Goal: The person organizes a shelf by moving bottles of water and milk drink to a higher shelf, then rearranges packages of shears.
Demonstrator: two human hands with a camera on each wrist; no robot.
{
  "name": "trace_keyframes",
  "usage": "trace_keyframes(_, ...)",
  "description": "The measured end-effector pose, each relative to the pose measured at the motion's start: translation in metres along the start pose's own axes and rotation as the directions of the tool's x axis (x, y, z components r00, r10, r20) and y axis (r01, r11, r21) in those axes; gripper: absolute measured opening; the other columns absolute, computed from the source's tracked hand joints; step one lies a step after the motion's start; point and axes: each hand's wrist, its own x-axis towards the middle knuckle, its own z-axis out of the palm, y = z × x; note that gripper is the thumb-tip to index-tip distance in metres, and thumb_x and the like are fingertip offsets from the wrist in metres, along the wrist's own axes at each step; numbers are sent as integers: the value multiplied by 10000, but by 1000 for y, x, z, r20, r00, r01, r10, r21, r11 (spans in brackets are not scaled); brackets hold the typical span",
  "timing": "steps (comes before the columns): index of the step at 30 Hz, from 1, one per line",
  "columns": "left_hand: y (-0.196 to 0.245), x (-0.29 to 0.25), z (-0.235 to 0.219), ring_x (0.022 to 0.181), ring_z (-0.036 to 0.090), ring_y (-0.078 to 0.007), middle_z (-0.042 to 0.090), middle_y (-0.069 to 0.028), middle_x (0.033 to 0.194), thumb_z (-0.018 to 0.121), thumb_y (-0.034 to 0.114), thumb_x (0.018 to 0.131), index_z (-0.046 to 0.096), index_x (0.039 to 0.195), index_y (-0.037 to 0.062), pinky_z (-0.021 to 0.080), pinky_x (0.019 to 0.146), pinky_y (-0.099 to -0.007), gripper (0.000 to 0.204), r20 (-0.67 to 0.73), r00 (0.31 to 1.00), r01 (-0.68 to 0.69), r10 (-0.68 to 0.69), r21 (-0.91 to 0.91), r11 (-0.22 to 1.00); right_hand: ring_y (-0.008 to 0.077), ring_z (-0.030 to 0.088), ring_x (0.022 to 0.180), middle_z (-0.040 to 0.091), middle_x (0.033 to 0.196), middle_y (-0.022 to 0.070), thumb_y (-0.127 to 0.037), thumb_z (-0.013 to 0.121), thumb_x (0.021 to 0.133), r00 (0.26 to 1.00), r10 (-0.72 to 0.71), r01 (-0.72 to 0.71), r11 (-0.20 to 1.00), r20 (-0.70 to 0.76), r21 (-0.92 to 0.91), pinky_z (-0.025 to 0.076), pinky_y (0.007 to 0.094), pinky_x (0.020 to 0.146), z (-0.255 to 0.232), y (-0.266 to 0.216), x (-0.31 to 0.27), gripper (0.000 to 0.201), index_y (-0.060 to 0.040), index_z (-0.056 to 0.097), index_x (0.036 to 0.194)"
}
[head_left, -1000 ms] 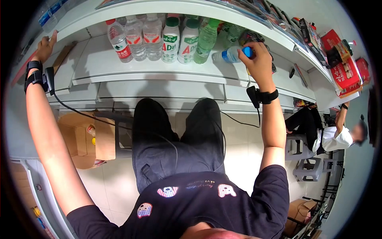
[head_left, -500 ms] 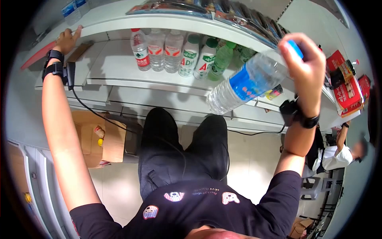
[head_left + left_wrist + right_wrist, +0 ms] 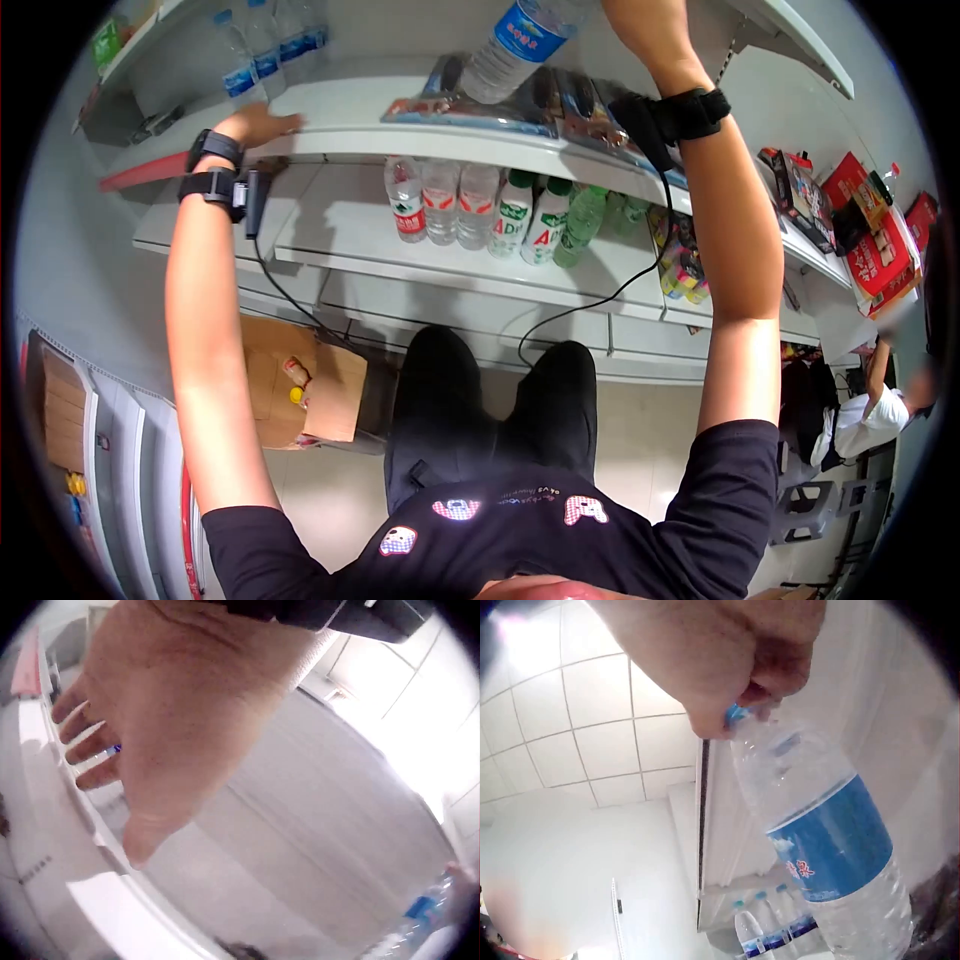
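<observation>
My right hand [image 3: 648, 35] pinches a large clear water bottle by its blue cap; the bottle [image 3: 522, 38] has a blue label and hangs tilted over the upper shelf [image 3: 345, 112]. In the right wrist view, thumb and fingers close round the cap and the bottle [image 3: 831, 838] slants down to the right. My left hand [image 3: 258, 124] is at the upper shelf's front edge on the left, fingers extended in the left wrist view. Behind it stand several blue-labelled water bottles [image 3: 262, 58]. Flat dark packages [image 3: 478, 112] lie under the held bottle.
A row of bottles stands on the lower shelf, among them a red-labelled water bottle [image 3: 408, 200] and a green bottle [image 3: 582, 228]. An open cardboard box [image 3: 275, 375] is on the floor. Red boxes [image 3: 870, 235] and a seated person [image 3: 868, 425] are at the right. Cables trail from both wrists.
My right hand has lifted the bottle off the lower shelf, up and over the upper shelf. The head view has tilted upward. The left hand keeps to the upper shelf edge.
</observation>
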Motion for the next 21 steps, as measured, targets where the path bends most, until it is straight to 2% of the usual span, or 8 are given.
trace_keyframes(2, 30, 5, 6, 1166, 578, -360, 597, -279, 1236, 566, 692, 813, 545, 1268, -102, 434, 1006, -388, 916, -319, 921, -325, 224, -315, 892, 222, 591, 613, 635, 672, 159, -321, 728, 813, 987, 159, -160, 982, 15, 105, 468, 359, 605, 7, 4, 6, 376, 50, 669, 792)
trace_keyframes(5, 104, -6, 5, 1141, 597, -341, 471, -270, 1391, 617, 699, 783, 435, 1370, -86, 474, 956, -403, 997, -522, 786, -600, 331, -516, 611, 253, 636, 648, 652, 687, 177, -352, 695, 827, 993, 109, -109, 994, -45, 6, 480, 378, 617, 20, 20, 18, 405, 52, 679, 813)
trace_keyframes(8, 167, -22, 6, 1021, 654, -331, 460, -238, 1407, 703, 644, 753, 430, 1364, -84, 532, 831, -408, 989, -548, 767, -640, 334, -617, 457, 258, 661, 669, 667, 699, 180, -356, 673, 838, 991, 122, -121, 992, -61, 18, 487, 379, 612, 29, 24, 24, 405, 48, 689, 826)
trace_keyframes(10, 194, -26, 9, 870, 691, -301, 588, -219, 1254, 788, 545, 717, 525, 1251, -63, 548, 703, -396, 852, -696, 654, -754, 298, -569, 328, 261, 671, 672, 674, 704, 182, -356, 663, 843, 989, 119, -115, 992, -83, 48, 491, 379, 607, 34, 19, 28, 403, 45, 694, 829)
trace_keyframes(14, 207, -7, 15, 842, 706, -228, 710, -147, 1004, 839, 408, 709, 599, 1089, -7, 550, 723, -328, 612, -693, 679, -699, 242, -510, 501, 247, 655, 614, 675, 694, 168, -362, 657, 849, 938, 342, -346, 932, 50, 106, 498, 371, 598, 47, 27, 29, 404, 38, 700, 832)
trace_keyframes(16, 210, -2, 23, 722, 707, -214, 721, -121, 847, 846, 369, 700, 617, 1007, 11, 552, 675, -331, 524, -855, 491, -772, 166, -338, 539, 236, 644, 589, 670, 681, 159, -369, 654, 853, 939, 341, -344, 933, 42, 103, 496, 368, 587, 50, 30, 28, 409, 37, 701, 837)
trace_keyframes(19, 202, -6, 32, 742, 705, -306, 702, -172, 813, 824, 402, 696, 602, 997, -4, 544, 660, -378, 552, -810, 569, -728, 138, -419, 542, 211, 636, 585, 677, 696, 140, -356, 634, 877, 904, 347, -371, 927, 249, 60, 497, 345, 572, 55, 38, 24, 395, 34, 697, 864)
trace_keyframes(21, 193, -8, 35, 714, 700, -306, 702, -159, 796, 820, 408, 703, 604, 997, -5, 543, 652, -378, 552, -828, 550, -740, 104, -426, 520, 178, 596, 589, 650, 702, 102, -362, 596, 918, 940, 215, -293, 907, 265, 303, 472, 320, 543, 71, 49, 17, 404, 33, 676, 898)
